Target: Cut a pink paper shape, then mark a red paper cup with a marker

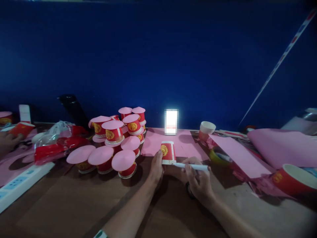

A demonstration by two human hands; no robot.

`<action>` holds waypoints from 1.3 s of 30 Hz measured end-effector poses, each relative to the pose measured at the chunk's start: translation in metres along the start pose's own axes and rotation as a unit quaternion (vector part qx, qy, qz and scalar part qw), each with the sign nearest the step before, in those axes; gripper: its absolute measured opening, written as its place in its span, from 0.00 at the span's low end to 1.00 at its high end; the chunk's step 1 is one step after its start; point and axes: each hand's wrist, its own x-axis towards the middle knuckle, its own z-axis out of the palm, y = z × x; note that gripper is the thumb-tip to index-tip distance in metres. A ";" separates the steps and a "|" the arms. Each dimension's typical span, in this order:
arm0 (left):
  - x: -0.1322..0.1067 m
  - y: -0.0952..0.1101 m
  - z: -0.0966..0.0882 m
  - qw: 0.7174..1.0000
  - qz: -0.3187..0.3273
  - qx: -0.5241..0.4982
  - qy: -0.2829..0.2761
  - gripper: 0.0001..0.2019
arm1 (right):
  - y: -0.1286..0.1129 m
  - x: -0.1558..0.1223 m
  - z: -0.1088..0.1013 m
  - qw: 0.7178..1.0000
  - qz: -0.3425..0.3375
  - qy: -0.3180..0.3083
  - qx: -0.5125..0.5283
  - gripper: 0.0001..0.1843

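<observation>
My left hand [156, 168] holds a red paper cup [168, 152] with a gold emblem, standing upside down on a pink paper sheet [153, 142]. My right hand [198, 177] grips a white pen [192, 166] whose tip touches the cup's lower rim. To the left stands a pile of red cups topped with pink paper cones [116, 142].
A white power strip [17, 183] lies at the left edge. Another person's hand [7, 142] holds a red cup at far left. A plastic bag of red items [54, 142], an upright cup [206, 130], pink sheets [237, 153] and a tipped red cup [292, 178] surround the brown table [74, 205].
</observation>
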 end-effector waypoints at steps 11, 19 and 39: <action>-0.001 0.001 0.001 1.000 -0.012 0.013 0.008 0.18 | 0.000 0.000 0.001 1.000 0.001 -0.008 0.009 0.07; -0.005 0.003 0.004 1.000 -0.011 -0.007 0.016 0.17 | -0.003 0.001 0.000 1.000 -0.006 0.016 0.010 0.08; 0.000 -0.003 0.001 1.000 0.013 0.012 0.003 0.17 | -0.001 0.000 0.001 1.000 0.004 0.007 0.010 0.10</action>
